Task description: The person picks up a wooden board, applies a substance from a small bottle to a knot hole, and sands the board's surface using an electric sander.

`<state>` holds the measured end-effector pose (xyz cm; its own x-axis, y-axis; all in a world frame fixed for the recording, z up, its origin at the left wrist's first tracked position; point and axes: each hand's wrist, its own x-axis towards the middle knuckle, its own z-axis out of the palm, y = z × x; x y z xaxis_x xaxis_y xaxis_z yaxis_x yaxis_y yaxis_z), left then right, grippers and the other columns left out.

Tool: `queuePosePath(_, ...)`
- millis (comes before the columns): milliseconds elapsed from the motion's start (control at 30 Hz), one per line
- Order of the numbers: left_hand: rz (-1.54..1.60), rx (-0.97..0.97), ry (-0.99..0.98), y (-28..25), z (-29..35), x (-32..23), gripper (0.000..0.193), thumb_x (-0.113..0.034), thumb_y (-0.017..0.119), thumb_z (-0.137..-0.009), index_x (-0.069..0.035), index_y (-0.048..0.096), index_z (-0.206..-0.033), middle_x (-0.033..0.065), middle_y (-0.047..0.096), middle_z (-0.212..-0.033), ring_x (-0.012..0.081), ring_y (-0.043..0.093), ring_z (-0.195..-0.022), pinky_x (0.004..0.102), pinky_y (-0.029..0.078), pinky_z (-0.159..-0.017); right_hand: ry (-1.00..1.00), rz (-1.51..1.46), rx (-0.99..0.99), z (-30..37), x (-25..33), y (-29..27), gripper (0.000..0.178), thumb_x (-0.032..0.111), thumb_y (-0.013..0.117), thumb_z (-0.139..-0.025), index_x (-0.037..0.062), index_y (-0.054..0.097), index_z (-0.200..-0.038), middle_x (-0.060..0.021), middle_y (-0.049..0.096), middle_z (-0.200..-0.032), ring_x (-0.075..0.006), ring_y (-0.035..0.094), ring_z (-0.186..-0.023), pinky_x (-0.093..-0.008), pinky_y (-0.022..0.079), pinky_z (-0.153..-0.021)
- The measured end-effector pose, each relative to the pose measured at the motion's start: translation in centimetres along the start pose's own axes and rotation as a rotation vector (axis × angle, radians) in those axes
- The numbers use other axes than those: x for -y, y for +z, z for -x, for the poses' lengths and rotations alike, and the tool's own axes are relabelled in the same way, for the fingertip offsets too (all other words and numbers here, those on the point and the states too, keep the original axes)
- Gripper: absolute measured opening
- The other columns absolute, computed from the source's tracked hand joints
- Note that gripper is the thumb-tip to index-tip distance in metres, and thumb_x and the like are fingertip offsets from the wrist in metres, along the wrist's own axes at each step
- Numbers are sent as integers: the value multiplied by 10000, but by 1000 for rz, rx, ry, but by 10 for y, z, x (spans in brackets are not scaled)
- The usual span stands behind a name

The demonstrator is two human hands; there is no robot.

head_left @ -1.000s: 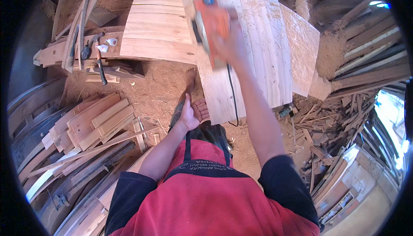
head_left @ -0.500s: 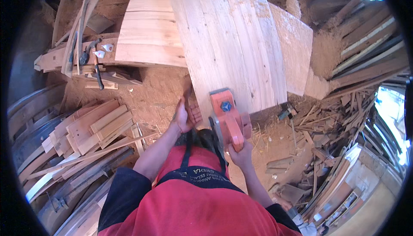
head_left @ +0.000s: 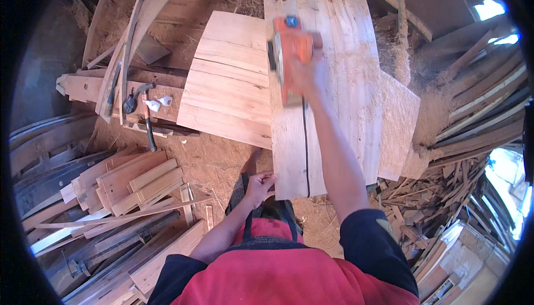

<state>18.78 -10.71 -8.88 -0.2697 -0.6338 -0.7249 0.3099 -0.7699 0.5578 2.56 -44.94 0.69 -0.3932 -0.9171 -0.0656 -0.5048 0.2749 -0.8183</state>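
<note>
An orange-red electric hand planer [head_left: 293, 49] with a blue front knob lies on a long, pale wooden panel [head_left: 350, 82], along its left side. My right hand [head_left: 311, 77], blurred by motion, grips the planer's handle, and that arm stretches out over the wood. Behind the tool, its black cord [head_left: 306, 149] trails down the panel toward me. Close to the panel's near left corner is my left hand [head_left: 259, 189], fingers curled together; whatever is between them is hidden. A second wooden panel [head_left: 228, 77] lies crosswise beneath the long one.
To the left, a hammer [head_left: 149, 121] rests by a timber beam with small white bottles [head_left: 158, 103]. Cut planks [head_left: 139, 180] are stacked at the lower left. Scrap wood [head_left: 428, 210] covers the ground at right, below leaning curved timbers [head_left: 484, 99]. Shavings and sawdust lie around.
My right hand has pushed the planer forward from the panel's near end, and the cord now stretches along the wood. My left hand's fingers have closed beside the panel's near corner. The view has shifted.
</note>
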Motion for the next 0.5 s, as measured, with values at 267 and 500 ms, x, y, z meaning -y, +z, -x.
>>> queuePosePath(267,-3,63,-67,0,-3,-11,357,-339,592,-1034,-36,659,-1211,46,710,-1060,147,676,-965,326,564,-864,-140,18,90,-88,20,17,579,441,672,-800,-119,706,-942,-301,713,-880,-428,720,-907,-472,582,-785)
queuePosePath(500,742,420,-308,-27,-13,-9,974,-855,277,-889,-65,505,-1412,178,661,-1284,321,636,-1186,449,468,-1061,-151,49,147,187,-32,-75,418,200,694,-791,-17,653,-1146,-268,695,-1008,-434,679,-961,-502,524,-852)
